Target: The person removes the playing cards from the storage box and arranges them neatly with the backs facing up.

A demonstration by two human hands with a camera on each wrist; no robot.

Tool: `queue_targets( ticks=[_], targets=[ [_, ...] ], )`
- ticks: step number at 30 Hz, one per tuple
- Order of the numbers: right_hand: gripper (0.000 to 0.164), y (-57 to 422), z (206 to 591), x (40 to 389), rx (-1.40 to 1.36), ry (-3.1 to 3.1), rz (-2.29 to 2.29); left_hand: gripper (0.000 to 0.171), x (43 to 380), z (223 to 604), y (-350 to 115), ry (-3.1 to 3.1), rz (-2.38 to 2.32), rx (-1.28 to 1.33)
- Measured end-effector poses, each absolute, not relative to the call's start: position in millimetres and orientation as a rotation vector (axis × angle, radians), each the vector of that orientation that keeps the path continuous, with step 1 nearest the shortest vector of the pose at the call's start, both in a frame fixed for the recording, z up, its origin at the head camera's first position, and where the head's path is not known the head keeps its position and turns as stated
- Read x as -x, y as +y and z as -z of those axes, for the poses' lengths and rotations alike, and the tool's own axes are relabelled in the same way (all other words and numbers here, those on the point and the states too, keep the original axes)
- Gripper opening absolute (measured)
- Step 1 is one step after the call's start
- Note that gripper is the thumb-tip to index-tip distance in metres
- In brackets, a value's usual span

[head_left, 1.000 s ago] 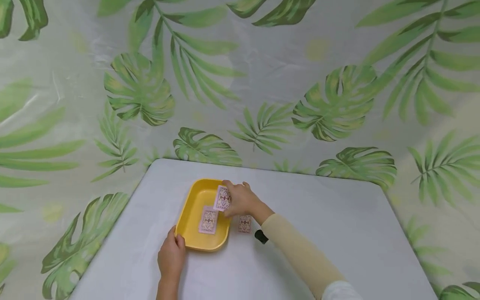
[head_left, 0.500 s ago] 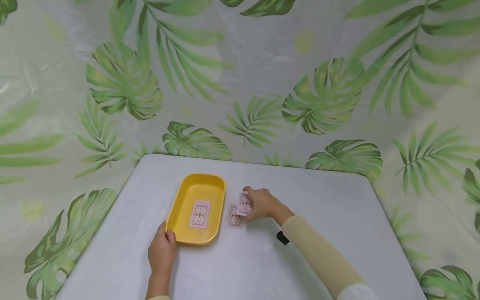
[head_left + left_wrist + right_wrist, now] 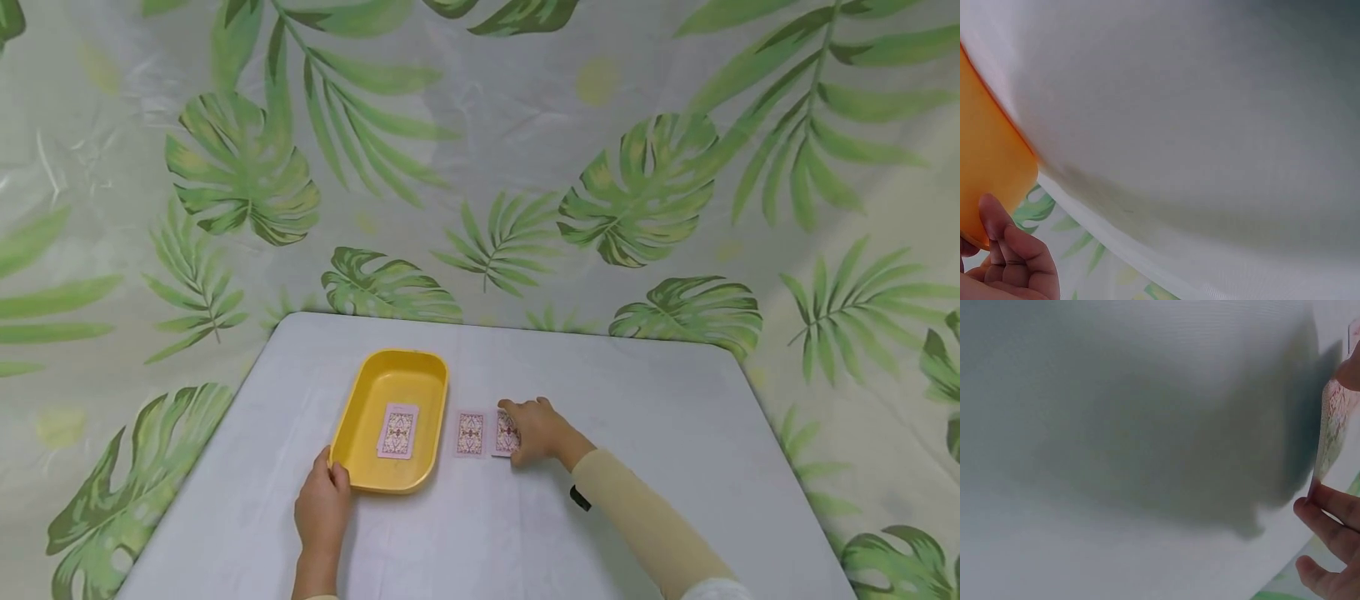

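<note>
Pink card (image 3: 506, 435), possibly a stack, seemed light and springy, pinched by its ends under the right hand (image 3: 538, 432); the left hand (image 3: 322, 506) gripped the tray (image 3: 402, 385).

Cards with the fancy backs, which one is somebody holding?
The rightmost card or stack, gripped by the right hand. The middle one lies untouched on the table; the leftmost one lies inside the yellow tray.

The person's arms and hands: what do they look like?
The right sleeve is long and pale yellow, with white cloth higher up and a small black piece beside it, too small to make out. On the left, only a sliver of yellowish cuff shows. The fingers are bare, without gloves.
</note>
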State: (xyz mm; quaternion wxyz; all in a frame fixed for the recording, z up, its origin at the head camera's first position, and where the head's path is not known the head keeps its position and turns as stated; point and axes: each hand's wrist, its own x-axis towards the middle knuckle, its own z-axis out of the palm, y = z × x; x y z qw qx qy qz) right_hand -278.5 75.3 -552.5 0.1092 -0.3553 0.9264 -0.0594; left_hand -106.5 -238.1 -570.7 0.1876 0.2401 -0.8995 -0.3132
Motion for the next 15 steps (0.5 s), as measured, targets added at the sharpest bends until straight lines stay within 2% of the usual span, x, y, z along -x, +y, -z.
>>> queue_targets(
  ticks=[15],
  targets=[
    [0.102,76,566,274,1.043,2.774,0.065,0.041,107,573,-240,-2.529,0.895,-0.674]
  ],
)
